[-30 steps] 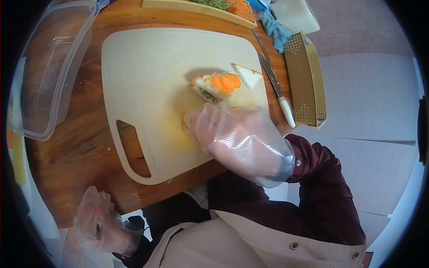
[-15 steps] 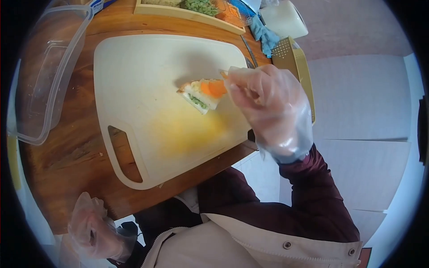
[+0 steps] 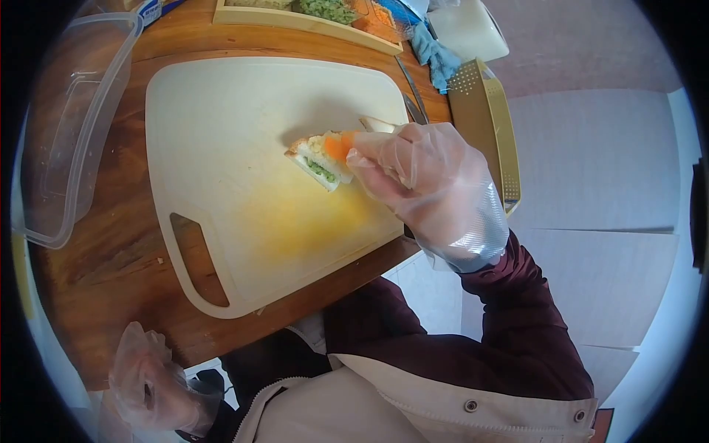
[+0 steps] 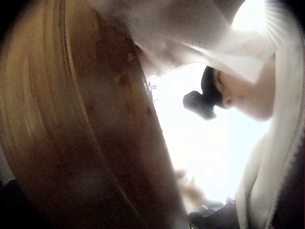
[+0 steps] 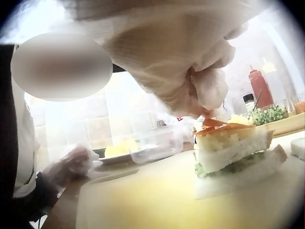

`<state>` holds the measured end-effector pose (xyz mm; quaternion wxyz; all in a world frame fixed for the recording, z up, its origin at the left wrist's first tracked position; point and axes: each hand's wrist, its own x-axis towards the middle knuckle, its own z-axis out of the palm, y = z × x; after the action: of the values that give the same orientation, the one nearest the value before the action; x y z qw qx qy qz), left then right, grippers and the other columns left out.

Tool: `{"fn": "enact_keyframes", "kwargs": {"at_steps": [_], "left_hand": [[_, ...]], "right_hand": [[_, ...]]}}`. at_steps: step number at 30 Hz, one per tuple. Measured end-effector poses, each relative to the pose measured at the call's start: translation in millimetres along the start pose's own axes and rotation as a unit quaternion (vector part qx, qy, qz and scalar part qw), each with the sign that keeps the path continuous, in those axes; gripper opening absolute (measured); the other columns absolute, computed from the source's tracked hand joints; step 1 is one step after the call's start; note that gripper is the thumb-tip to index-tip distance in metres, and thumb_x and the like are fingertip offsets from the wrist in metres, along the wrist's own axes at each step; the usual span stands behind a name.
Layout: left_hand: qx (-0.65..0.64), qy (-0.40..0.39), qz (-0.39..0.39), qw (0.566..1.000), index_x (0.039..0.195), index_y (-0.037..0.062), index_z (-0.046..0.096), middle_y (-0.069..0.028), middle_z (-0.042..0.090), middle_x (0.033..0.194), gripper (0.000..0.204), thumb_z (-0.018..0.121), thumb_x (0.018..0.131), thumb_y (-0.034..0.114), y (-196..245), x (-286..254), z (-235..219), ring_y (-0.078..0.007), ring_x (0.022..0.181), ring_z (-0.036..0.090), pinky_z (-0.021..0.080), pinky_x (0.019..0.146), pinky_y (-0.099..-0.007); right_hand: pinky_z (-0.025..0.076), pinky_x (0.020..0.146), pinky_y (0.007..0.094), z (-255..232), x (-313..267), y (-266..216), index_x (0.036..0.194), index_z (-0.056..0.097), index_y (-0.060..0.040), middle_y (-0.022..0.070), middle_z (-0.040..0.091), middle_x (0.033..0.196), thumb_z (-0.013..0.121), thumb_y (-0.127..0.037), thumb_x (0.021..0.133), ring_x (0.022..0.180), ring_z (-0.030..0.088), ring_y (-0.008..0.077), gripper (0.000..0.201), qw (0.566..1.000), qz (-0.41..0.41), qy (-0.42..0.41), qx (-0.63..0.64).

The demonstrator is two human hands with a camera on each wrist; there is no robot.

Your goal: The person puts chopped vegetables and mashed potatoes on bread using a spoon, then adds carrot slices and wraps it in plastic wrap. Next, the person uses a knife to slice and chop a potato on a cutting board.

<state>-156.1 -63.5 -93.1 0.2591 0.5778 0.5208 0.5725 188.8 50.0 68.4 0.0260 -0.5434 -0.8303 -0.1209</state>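
Right hand [image 3: 436, 192] angles down, fingertips pinching the orange slices [image 3: 337, 146] atop the sandwich [image 3: 319, 170]; left hand [image 3: 159, 387] loosely curled.

Maroon sleeves, beige apron, clear plastic gloves.

Sandwich wedge [image 3: 314, 164] on white cutting board [image 3: 214, 148], green filling [image 3: 321, 171] between 2 bread layers [image 5: 233, 155], orange slices [image 3: 337, 146] atop.

Counts about the cutting board

Cutting board [image 3: 214, 133], one; on it, one sandwich wedge [image 3: 320, 164] and one bread piece [image 3: 377, 125]. Left of it, one clear container [image 3: 77, 140]; beyond it, one wooden tray [image 3: 295, 26]; to its right, two blades [image 3: 411, 83], one perforated basket [image 3: 476, 96], one blue cloth [image 3: 434, 57]
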Motion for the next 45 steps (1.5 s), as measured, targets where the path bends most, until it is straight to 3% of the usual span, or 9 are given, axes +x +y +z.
{"fn": "enact_keyframes", "kwargs": {"at_steps": [12, 14, 20, 22, 26, 28, 38, 40, 45], "left_hand": [[-0.107, -0.043, -0.059, 0.992, 0.127, -0.0096, 0.069, -0.0193, 0.076, 0.102, 0.031, 0.063, 0.107, 0.013, -2.0, 8.1, -5.4, -0.0101, 0.07, 0.06, 0.045, 0.06, -0.0209], [-0.098, -0.008, -0.063, 0.993, 0.126, -0.0096, 0.069, -0.0184, 0.075, 0.1, 0.032, 0.065, 0.107, 0.016, 1.8, 3.0, 2.4, -0.0103, 0.071, 0.06, 0.045, 0.061, -0.0212], [-0.082, -0.026, -0.125, 0.988, 0.116, -0.0072, 0.071, -0.012, 0.069, 0.086, 0.03, 0.068, 0.106, 0.021, 12.1, 12.5, -3.1, -0.0104, 0.068, 0.058, 0.042, 0.058, -0.022], [-0.022, 0.03, -0.094, 0.995, 0.107, -0.0036, 0.069, -0.0111, 0.068, 0.083, 0.024, 0.068, 0.106, 0.021, 3.6, 7.4, -1.8, -0.0097, 0.065, 0.055, 0.04, 0.056, -0.0221], [0.054, 0.083, -0.107, 0.989, 0.101, -0.0002, 0.067, -0.0075, 0.065, 0.079, 0.02, 0.067, 0.106, 0.019, 6.2, 1.5, 7.7, -0.008, 0.063, 0.052, 0.038, 0.054, -0.022], [0.107, 0.105, -0.184, 0.972, 0.106, -0.0003, 0.067, -0.0036, 0.062, 0.077, 0.027, 0.067, 0.106, 0.026, 1.6, -8.8, -3.8, -0.0068, 0.062, 0.05, 0.038, 0.054, -0.0218], [0.179, 0.133, -0.172, 0.96, 0.118, -0.0003, 0.069, -0.0041, 0.065, 0.08, 0.046, 0.069, 0.104, 0.044, 10.9, -5.8, 0.2, -0.0084, 0.064, 0.053, 0.04, 0.055, -0.0209], [-0.037, 0.067, -0.08, 0.994, 0.079, -0.0019, 0.058, -0.0251, 0.061, 0.075, 0.024, 0.07, 0.097, 0.01, 17.0, 15.9, 12.9, -0.021, 0.053, 0.049, 0.039, 0.046, -0.0332], [0.002, 0.082, -0.051, 0.995, 0.085, -0.0026, 0.06, -0.0234, 0.064, 0.08, 0.015, 0.066, 0.096, 0.005, -2.4, 5.2, -4.4, -0.0227, 0.056, 0.051, 0.042, 0.05, -0.0339]], "right_hand": [[0.057, 0.072, 0.0364, -3.3, -0.7, 57.0, 0.111, 0.076, -0.0003, 0.0183, 0.078, 0.097, 0.072, -0.015, 0.098, 0.08, 0.075, 0.0324, 0.02, 0.945, 0.236, -0.018, 0.227], [0.056, 0.073, 0.0309, -9.0, 9.3, 51.9, 0.115, 0.077, -0.0026, 0.0103, 0.079, 0.097, 0.07, -0.013, 0.1, 0.079, 0.071, 0.0148, 0.021, 0.947, 0.242, -0.066, 0.203], [0.054, 0.076, 0.0376, -8.7, 42.1, 105.2, 0.103, 0.08, -0.0029, 0.0115, 0.077, 0.096, 0.079, -0.011, 0.088, 0.078, 0.069, 0.0286, 0.017, 0.973, 0.094, -0.123, 0.17], [0.051, 0.083, 0.0378, 3.9, 62.6, 125.0, 0.099, 0.08, -0.0043, 0.0085, 0.077, 0.096, 0.081, -0.008, 0.082, 0.084, 0.065, 0.0286, 0.018, 0.954, -0.23, -0.056, 0.184], [0.049, 0.088, 0.0409, 31.0, 83.5, 122.6, 0.114, 0.08, -0.0186, 0.0031, 0.07, 0.099, 0.076, -0.013, 0.086, 0.099, 0.06, 0.0297, 0.029, 0.925, -0.197, -0.225, 0.233], [0.056, 0.083, 0.041, 40.4, 88.8, 125.0, 0.105, 0.08, -0.0018, 0.0158, 0.075, 0.095, 0.067, -0.01, 0.081, 0.087, 0.068, 0.0353, 0.029, 0.908, -0.243, -0.165, 0.299], [0.046, 0.1, 0.0411, 78.0, 101.2, 124.7, 0.115, 0.077, -0.0247, 0.0027, 0.062, 0.105, 0.079, -0.019, 0.083, 0.107, 0.055, 0.0288, 0.032, 0.873, -0.313, -0.243, 0.283], [0.046, 0.099, 0.0405, 83.4, 100.2, 126.2, 0.112, 0.077, -0.023, 0.0034, 0.063, 0.107, 0.08, -0.021, 0.082, 0.108, 0.056, 0.0278, 0.03, 0.862, -0.359, -0.193, 0.3], [0.046, 0.098, 0.0398, 83.6, 102.9, 123.5, 0.111, 0.076, -0.0205, 0.0037, 0.063, 0.109, 0.079, -0.021, 0.083, 0.107, 0.055, 0.0275, 0.028, 0.852, -0.366, -0.219, 0.303]]}}
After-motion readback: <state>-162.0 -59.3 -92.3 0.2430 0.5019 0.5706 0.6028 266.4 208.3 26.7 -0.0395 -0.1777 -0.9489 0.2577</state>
